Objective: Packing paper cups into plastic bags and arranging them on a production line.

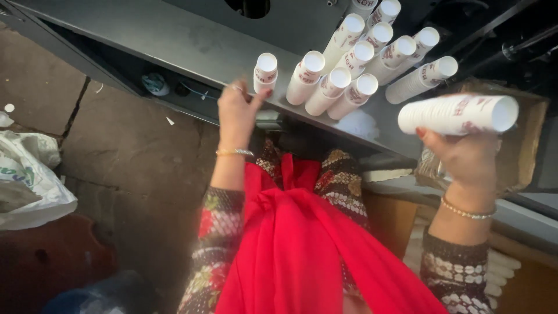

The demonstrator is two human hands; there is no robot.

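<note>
My right hand point(460, 154) grips a long stack of white paper cups point(459, 114) with red print, held sideways over a cardboard box point(526, 139). My left hand point(237, 110) reaches up to the grey metal shelf point(174, 43), fingertips touching a short stack of white cups point(265, 72) standing there. Beside it, to the right, stand several more stacks of the same cups point(360, 64), packed close together. Both wrists wear thin gold bracelets. A red scarf point(302, 244) hangs below me.
A white plastic bag point(26, 180) lies at the left on the stone floor point(133, 157). Small items sit in the dark gap under the shelf point(157, 84). Dark machine parts and rods point(511, 40) fill the upper right.
</note>
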